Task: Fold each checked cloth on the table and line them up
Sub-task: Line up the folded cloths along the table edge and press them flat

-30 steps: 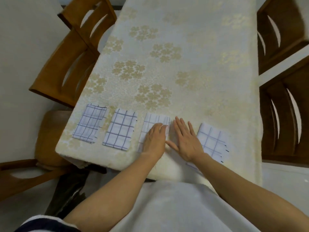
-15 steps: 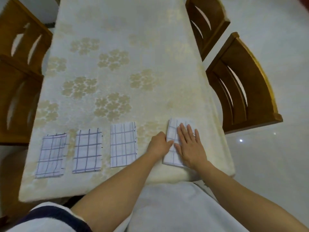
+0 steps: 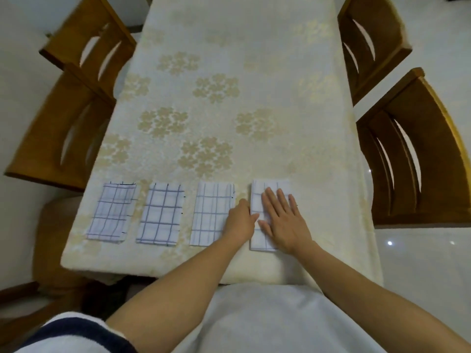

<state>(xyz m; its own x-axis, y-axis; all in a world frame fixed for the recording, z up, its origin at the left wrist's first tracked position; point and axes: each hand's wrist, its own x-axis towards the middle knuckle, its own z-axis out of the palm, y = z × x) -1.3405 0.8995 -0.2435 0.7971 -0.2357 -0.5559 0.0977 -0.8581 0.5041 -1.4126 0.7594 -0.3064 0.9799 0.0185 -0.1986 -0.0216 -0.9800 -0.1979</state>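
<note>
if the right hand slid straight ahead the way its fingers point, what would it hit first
Nothing solid, as far as this view shows. The right hand lies flat on the rightmost checked cloth, fingers pointing up the table. Past the cloth's far edge lies only bare tablecloth. The chairs stand off to the side.

Checked cloths (image 3: 160, 214) were thin woven fabric, matt, white with blue grid lines. Tablecloth (image 3: 237, 59) was cream fabric, faint sheen, gold floral pattern. Chairs (image 3: 418, 138) were varnished wood, semi-gloss. Floor (image 3: 420, 256) was glossy, showing light reflections.
</note>
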